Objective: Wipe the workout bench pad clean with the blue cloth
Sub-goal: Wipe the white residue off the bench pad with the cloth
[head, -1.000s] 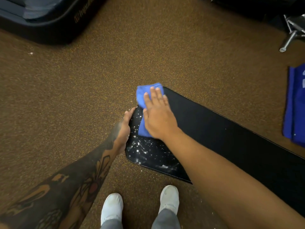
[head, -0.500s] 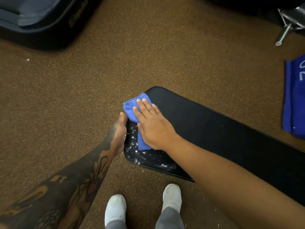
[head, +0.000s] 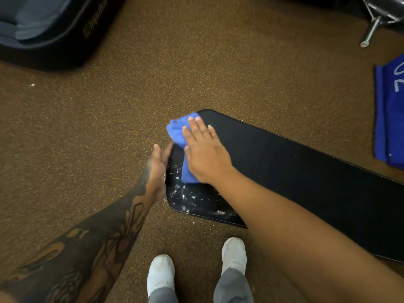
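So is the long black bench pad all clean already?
No, white specks dot the long black bench pad at its near corner, beside the folded blue cloth under the flat right hand.

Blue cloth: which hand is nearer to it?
Right. The right hand lies flat on the blue cloth; the left hand rests against the end of the bench pad, beside the cloth.

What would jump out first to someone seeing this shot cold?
The right hand pressing flat on the blue cloth at the end of the black bench pad, mid-frame. White specks dot the pad's corner just below the cloth, and the left hand rests against that end's edge.
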Motion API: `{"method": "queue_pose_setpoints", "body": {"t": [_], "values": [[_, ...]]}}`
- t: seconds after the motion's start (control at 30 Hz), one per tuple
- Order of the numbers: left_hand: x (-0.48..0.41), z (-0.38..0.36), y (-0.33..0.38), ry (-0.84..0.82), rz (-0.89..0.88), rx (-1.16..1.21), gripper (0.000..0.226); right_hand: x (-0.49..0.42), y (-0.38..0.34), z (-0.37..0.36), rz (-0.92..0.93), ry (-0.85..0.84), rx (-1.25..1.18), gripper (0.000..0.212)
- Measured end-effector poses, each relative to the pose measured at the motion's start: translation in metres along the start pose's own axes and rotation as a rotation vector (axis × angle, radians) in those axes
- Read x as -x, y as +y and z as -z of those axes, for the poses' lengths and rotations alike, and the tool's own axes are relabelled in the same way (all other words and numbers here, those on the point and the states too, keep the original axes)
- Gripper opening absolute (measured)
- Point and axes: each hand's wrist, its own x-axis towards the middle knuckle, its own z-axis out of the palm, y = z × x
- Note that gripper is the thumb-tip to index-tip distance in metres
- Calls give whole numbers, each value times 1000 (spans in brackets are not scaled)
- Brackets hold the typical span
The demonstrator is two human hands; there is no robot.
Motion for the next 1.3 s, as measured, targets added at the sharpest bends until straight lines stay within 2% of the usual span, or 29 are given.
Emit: {"method": "queue_pose_setpoints", "body": {"t": [0.07,0.1,0.2,0.27,0.43,0.5,0.6,0.67,0.83,0.9,0.97,1.03,1.1,1.23,1.3], "values": [[0,2,1,-11,35,19,67,-7,-4,2,-102,11,-42,56],[0,3,2,-17,37,30,68,-4,-11,0,-74,14,-49,57],[2,4,2,-9,32,80,67,19,-23,-7,215,-38,18,55],[3,6,1,-12,37,123,69,17,-13,-2,276,-53,42,52],[8,10,5,-42,109,78,76,-7,-8,5,46,-37,16,54],[8,12,7,-39,112,111,78,12,-24,-2,82,-31,0,55],[7,17,7,26,105,180,76,53,-39,-12,231,-52,-16,56],[6,20,7,18,119,172,80,51,-29,-10,230,-50,25,55],[6,24,7,-12,166,80,86,19,-7,-1,-158,-20,-56,57],[6,23,8,7,155,86,84,33,-28,-8,-116,4,-71,58],[6,20,8,30,158,131,81,60,-51,-17,59,5,-11,58],[6,20,9,43,175,165,83,75,-53,-19,152,-7,4,58],[6,23,12,13,165,138,85,69,-39,-16,116,-2,4,56],[6,25,12,-29,192,45,86,48,-32,-11,-133,3,-87,57],[6,25,13,1,184,77,84,58,-49,-17,-90,7,-87,59]]}}
